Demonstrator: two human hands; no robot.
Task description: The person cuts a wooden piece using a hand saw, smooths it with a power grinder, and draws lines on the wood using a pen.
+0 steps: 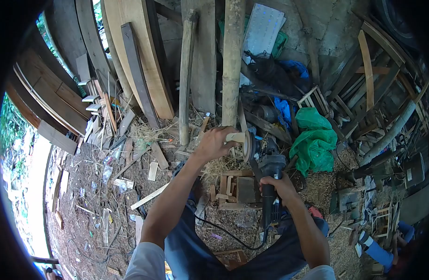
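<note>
My left hand (216, 144) pinches a small pale wood piece (235, 137), its far end at the face of a round sanding disc (247, 146). Whether the wood touches the disc I cannot tell for sure. The disc sits on a black angle grinder (272, 164), held upright in front of me with its cord trailing down past my legs. My right hand (279, 188) is wrapped around the grinder's body. Below the disc, a wooden frame (239, 206) with small wood blocks lies on the ground between my knees.
Green plastic sheeting (313, 142) lies right of the grinder. Boards (130, 60) and a bamboo post (232, 60) stand ahead. Wood offcuts and shavings litter the ground. The grinder cord (228, 239) crosses near my legs. Another person's blue-clad leg (379, 252) shows at lower right.
</note>
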